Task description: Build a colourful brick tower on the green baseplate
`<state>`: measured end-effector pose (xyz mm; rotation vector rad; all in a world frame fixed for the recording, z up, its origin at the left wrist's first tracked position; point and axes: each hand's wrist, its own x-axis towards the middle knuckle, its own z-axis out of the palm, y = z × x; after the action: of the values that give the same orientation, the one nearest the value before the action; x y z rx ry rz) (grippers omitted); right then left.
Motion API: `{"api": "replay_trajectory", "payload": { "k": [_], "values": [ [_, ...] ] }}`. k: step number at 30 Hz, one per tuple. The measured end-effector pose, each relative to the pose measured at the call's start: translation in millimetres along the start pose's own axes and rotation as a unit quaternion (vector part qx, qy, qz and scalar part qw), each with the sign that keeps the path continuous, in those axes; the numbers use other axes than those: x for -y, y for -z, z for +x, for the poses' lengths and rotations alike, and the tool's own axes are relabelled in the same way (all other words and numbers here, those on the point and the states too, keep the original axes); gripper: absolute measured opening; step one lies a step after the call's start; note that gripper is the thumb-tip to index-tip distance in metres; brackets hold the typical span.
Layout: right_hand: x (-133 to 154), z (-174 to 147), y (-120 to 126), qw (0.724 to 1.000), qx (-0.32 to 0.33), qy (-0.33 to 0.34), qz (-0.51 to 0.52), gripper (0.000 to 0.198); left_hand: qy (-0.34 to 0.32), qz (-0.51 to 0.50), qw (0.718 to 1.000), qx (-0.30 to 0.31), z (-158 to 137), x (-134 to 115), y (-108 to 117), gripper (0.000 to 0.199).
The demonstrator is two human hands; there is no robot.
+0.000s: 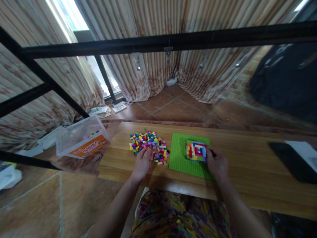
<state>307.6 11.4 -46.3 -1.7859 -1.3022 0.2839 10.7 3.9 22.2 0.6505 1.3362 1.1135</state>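
Note:
A green baseplate (177, 153) lies on the wooden table, and on its right half stands a low block structure of many-coloured toy bricks (196, 151). My right hand (217, 162) is at the right edge of this structure, its curled fingers gripping that side. To the left of the baseplate spreads a loose pile of small coloured toy bricks (148, 140). My left hand (144, 162) is at the front of the pile with its fingers drawn together. Whatever is between those fingertips is too small to make out.
A clear plastic box (81, 135) with an orange label stands left of the wooden table (237, 165). Towards the table's right end lie a dark flat object (292, 162) and white paper (300, 152). A black metal bar (148, 46) crosses in front of striped curtains (153, 19).

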Motion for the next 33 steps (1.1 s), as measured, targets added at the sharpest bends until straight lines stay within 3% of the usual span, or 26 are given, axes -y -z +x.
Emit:
{"api": "replay_trajectory", "payload": {
  "k": [5, 12, 19, 29, 33],
  "values": [
    [0, 0, 0, 1.0, -0.001, -0.005, -0.001, 0.039, -0.001, 0.014, 1.0, 0.005, 3, 1, -3, 0.032],
    [3, 0, 1, 1.0, 0.002, -0.005, 0.003, 0.04, -0.112, 0.062, 0.988, 0.084, 3, 1, 6, 0.032],
    [1, 0, 1, 1.0, 0.002, -0.016, -0.003, 0.041, -0.063, 0.033, 0.989, 0.134, -5, -6, 9, 0.033],
    [-2, 1, 0, 1.0, 0.006, -0.014, -0.004, 0.04, -0.043, -0.029, 0.993, 0.104, -2, 0, 11, 0.047],
    [-4, 1, 0, 1.0, 0.01, -0.019, -0.006, 0.04, -0.015, -0.039, 0.997, 0.06, -1, -4, 12, 0.044]
  ]
}}
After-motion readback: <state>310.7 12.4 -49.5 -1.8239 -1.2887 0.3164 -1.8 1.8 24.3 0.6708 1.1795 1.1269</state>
